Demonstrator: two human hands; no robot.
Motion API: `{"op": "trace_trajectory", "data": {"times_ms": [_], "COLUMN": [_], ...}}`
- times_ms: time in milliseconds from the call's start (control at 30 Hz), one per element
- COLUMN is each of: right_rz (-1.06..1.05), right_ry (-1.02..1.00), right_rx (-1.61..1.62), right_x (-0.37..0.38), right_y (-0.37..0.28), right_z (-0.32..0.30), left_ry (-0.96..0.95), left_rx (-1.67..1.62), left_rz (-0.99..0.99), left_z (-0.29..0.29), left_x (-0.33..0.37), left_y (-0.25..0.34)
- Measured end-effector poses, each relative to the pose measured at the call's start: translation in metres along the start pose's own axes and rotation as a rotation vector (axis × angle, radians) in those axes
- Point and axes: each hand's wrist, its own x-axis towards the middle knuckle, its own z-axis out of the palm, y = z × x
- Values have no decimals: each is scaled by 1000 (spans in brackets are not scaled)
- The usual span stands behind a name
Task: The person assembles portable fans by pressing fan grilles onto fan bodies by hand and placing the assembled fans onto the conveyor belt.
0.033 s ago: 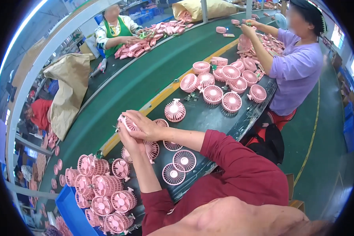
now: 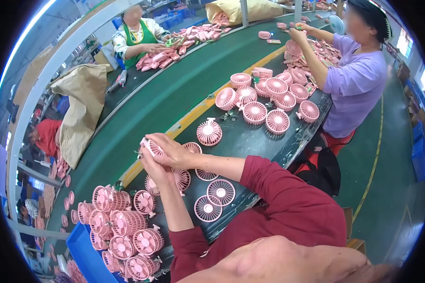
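Note:
Between my two hands, over the near edge of the green belt, is a pink fan head (image 2: 156, 148). My left hand (image 2: 154, 166) closes round it from below and the near side. My right hand (image 2: 171, 150) presses over its top and far side. Much of the fan head is hidden by my palms and fingers. Under my forearms lie more pink fan heads (image 2: 181, 179), partly covered. Two loose round pink grilles (image 2: 221, 192) overlap on the dark worktable close to my body. Just beyond my right hand another fan head (image 2: 209, 132) rests grille up.
Open-fronted fan heads (image 2: 126, 222) with blades showing are stacked at the left beside a blue bin (image 2: 78, 241). More fan heads (image 2: 277, 121) cover the table's far right, near a co-worker in purple (image 2: 356, 80). The green belt (image 2: 151, 101) runs past a yellow strip (image 2: 191, 118).

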Motion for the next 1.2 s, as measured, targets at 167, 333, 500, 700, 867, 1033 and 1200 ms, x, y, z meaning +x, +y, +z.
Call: {"op": "trace_trajectory", "data": {"times_ms": [167,333,500,700,867,1033,1200], "right_rz": [30,15,24,156,194,277,16], "right_ry": [7,9,52,104,456,596,355], "right_rx": [98,186,135,-187,-790,-1556,-992], "right_x": [-7,-11,-18,1,-26,-79,-65], "right_y": [-11,-2,7,10,31,40,23], "right_z": [10,28,29,-62,-230,-322,-251], "left_ry": [46,152,113,-87,-38,-200,-409], "left_rx": [284,404,427,764,952,1228,1347], "left_rz": [324,454,430,364,416,409,278], "left_z": [4,-1,-11,-47,-76,-63,-36], "left_x": [-13,-26,-27,0,3,-9,-32], "left_y": [-2,-1,-10,-13,10,14,9]}}
